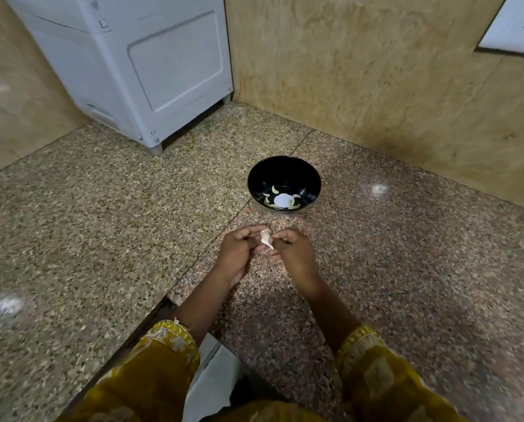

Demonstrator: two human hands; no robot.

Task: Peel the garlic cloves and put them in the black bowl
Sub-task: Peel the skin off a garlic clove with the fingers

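Observation:
A black bowl (284, 166) stands on the speckled granite counter (102, 208), with several pale peeled garlic cloves (274, 190) lying at its bottom around a bright reflection. Just in front of the bowl, both hands meet over the counter. My left hand (239, 254) and my right hand (294, 254) pinch a single garlic clove (265, 237) between their fingertips. The clove still wears papery pinkish-white skin, and a strip of it hangs down. Yellow embroidered sleeves cover both forearms near the bottom edge.
A white appliance (151, 62) stands at the back left of the counter. Tan stone walls (376, 71) close the corner behind and to the right of the bowl. A seam between two counter slabs (193, 263) runs diagonally under my left hand.

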